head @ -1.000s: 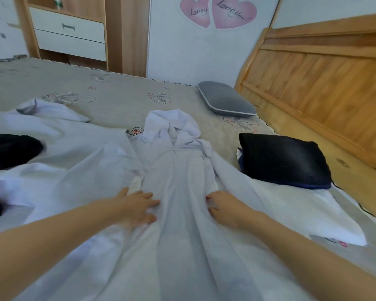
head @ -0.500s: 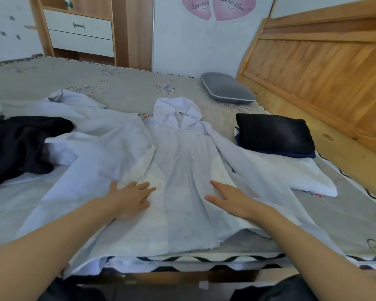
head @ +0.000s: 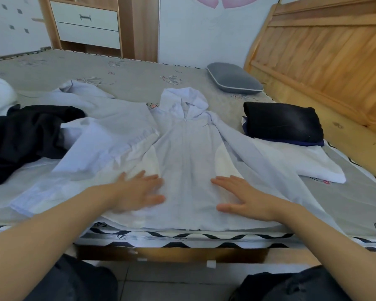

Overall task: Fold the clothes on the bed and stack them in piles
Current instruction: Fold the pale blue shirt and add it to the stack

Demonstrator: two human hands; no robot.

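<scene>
Centrally in the frame, a pale lilac hooded jacket (head: 189, 153) is spread front-up on the bed (head: 122, 77), its hood pointing toward the top of the frame and its hem lying at the bed's near edge. Both hands are laid flat on the lower part of the jacket with fingers straight, and nothing is grasped by either: the left hand (head: 137, 193) is pressed on the fabric left of the centre line, blurred at the fingers, while the right hand (head: 241, 197) is pressed on the fabric right of it. The jacket's sleeves are draped outward to either side.

At right centre, a folded black garment (head: 282, 124) is stacked on a folded white garment (head: 302, 164), beside the jacket's right sleeve. At the left edge, a crumpled black garment (head: 24, 135) is seen lying on further pale fabric (head: 104, 118). A grey pillow (head: 232, 80) is placed near the wooden headboard (head: 326, 53) in the upper right. A wooden drawer unit (head: 87, 25) is seen beyond the bed in the upper left.
</scene>
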